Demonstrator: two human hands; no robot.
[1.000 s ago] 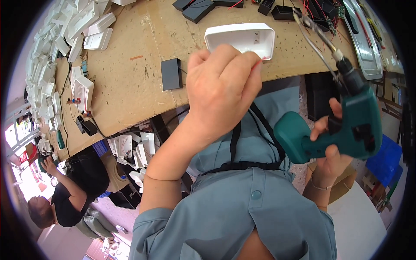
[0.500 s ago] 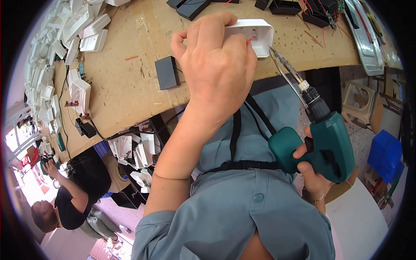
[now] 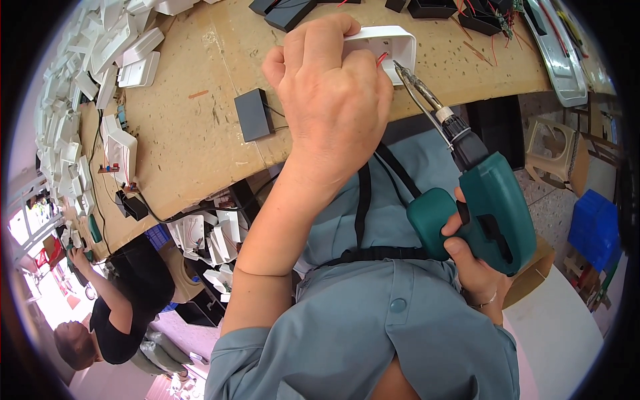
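Note:
Near the table's front edge my left hand (image 3: 330, 97) is closed around an open white plastic case (image 3: 404, 45). A short red wire (image 3: 382, 59) sticks out by its fingertips inside the case; most of the case and whatever else the fingers pinch are hidden behind the hand. My right hand (image 3: 472, 267) grips the handle of a green soldering gun (image 3: 499, 200), one finger at its trigger. The gun's slanted metal tip and thin feed tube reach over the case's near rim, close to the red wire. Whether the tip touches anything, I cannot tell.
A small black box (image 3: 254, 115) with a cable lies left of my hand. White cases (image 3: 67, 133) are heaped along the left side. Black boxes (image 3: 432, 8) and a metal tray (image 3: 557, 60) stand at the far right. A co-worker (image 3: 130, 287) sits at the left.
The soldering gun has moved up and left, its tip now over the white case near the red wire. My left hand keeps hold of the case, nearly still.

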